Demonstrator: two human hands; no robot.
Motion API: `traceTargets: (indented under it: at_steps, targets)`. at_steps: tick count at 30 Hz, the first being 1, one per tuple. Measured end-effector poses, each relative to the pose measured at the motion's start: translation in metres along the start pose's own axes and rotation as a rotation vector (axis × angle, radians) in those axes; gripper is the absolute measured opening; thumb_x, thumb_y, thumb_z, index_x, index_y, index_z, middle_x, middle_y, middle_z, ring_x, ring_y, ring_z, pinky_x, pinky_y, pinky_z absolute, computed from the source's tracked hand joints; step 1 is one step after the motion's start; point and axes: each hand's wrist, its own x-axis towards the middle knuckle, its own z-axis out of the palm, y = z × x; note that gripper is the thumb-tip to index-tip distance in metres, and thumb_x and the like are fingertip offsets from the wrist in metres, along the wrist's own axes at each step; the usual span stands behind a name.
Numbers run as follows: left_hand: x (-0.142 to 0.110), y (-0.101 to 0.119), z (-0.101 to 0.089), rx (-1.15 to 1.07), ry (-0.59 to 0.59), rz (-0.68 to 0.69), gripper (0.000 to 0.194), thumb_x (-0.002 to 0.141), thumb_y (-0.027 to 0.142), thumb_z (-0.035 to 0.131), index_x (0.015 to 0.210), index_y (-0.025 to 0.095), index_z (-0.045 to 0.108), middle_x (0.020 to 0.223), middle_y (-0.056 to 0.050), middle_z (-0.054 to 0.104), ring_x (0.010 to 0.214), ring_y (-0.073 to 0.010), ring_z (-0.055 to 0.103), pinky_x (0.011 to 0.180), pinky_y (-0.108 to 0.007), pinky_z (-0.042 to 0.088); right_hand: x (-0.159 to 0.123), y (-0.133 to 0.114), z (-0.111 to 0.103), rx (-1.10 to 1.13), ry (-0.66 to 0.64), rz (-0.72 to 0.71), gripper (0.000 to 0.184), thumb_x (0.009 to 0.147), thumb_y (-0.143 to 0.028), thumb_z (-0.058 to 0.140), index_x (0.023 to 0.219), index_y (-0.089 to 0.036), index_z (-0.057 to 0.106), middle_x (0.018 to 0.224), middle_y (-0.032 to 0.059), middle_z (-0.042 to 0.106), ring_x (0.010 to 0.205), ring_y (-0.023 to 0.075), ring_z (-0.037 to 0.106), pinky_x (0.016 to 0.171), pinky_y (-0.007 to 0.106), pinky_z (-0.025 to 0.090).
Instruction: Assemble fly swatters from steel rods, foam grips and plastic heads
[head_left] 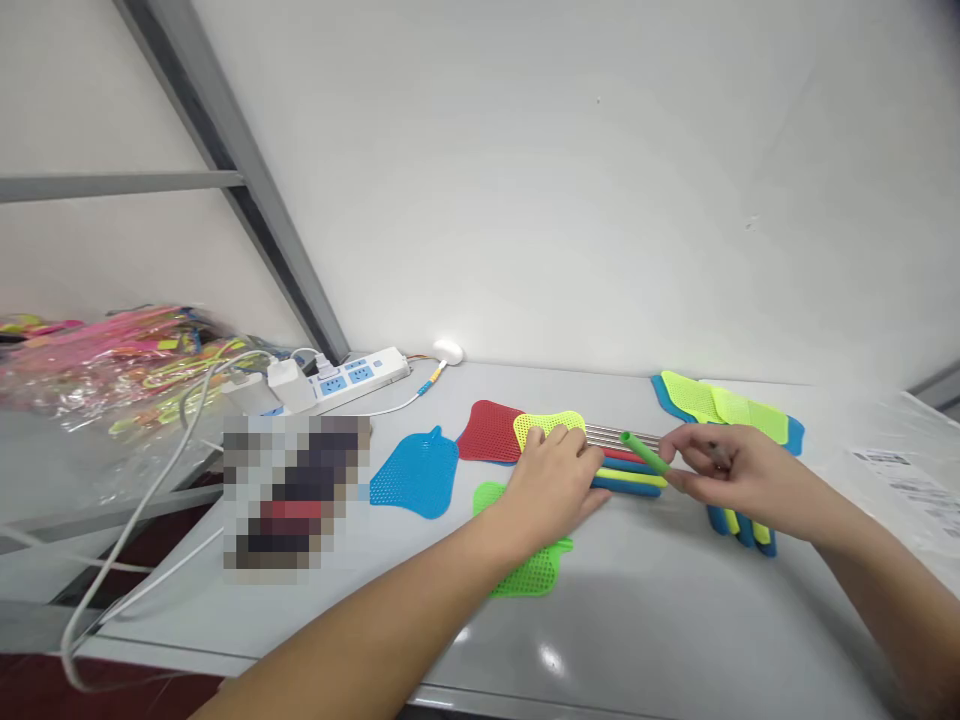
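Observation:
My left hand (551,485) rests over a yellow mesh fly swatter head (547,425), pressing it onto a red mesh head (487,432). Bare metal rods (619,438) run right from there, above blue and yellow foam-covered handles (630,478). My right hand (739,480) pinches a green foam tube (645,452) near the rods' ends. Beyond it lies a pile of blue and yellow swatter heads (720,405). A blue mesh head (416,475) lies left of my left hand, and a green one (529,572) lies partly beneath it.
A white power strip (352,380) with plugged-in adapters and cables lies at the table's back edge. A pixelated patch (292,495) hides an object on the left. A clear bag of colourful swatters (112,370) sits far left, and a labelled sheet (900,480) lies right.

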Motion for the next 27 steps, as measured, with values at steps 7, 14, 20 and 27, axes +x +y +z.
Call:
traceTargets:
  at_steps: [7, 14, 20, 27]
  targets:
    - [-0.008, 0.002, -0.020, -0.598, 0.183, -0.074, 0.031, 0.098, 0.046, 0.036, 0.109, 0.020, 0.048, 0.104, -0.007, 0.055, 0.096, -0.0204, 0.050, 0.086, -0.036, 0.039, 0.020, -0.007, 0.049, 0.670, -0.074, -0.074, 0.028, 0.083, -0.048, 0.064, 0.091, -0.022, 0.057, 0.060, -0.0071, 0.030, 0.056, 0.0102, 0.026, 0.053, 0.025, 0.021]
    - [-0.013, 0.011, -0.013, -0.881, 0.227, -0.172, 0.025, 0.099, 0.039, 0.038, 0.081, 0.020, 0.040, 0.078, 0.000, 0.044, 0.071, -0.0137, 0.042, 0.068, -0.029, 0.037, 0.009, -0.013, 0.084, 0.819, -0.114, 0.032, 0.026, 0.086, -0.045, 0.064, 0.089, -0.020, 0.057, 0.057, -0.0086, 0.028, 0.054, 0.0090, 0.023, 0.051, 0.025, 0.018]
    - [-0.014, 0.001, -0.011, -1.000, 0.291, -0.304, 0.023, 0.099, 0.040, 0.040, 0.086, 0.021, 0.042, 0.071, 0.004, 0.043, 0.062, -0.0107, 0.041, 0.058, -0.026, 0.033, 0.012, -0.006, 0.092, 0.915, -0.035, 0.027, 0.029, 0.095, -0.046, 0.049, 0.089, -0.020, 0.060, 0.051, -0.0087, 0.027, 0.047, 0.0090, 0.026, 0.048, 0.026, 0.020]
    - [-0.014, -0.002, -0.015, -0.720, 0.078, -0.116, 0.019, 0.096, 0.034, 0.043, 0.081, 0.021, 0.043, 0.062, 0.006, 0.041, 0.055, -0.0098, 0.037, 0.053, -0.024, 0.027, 0.013, 0.003, 0.082, 0.521, 0.323, -0.211, 0.038, 0.097, -0.049, 0.040, 0.090, -0.022, 0.066, 0.068, -0.0009, 0.045, 0.069, 0.0151, 0.044, 0.068, 0.030, 0.035]
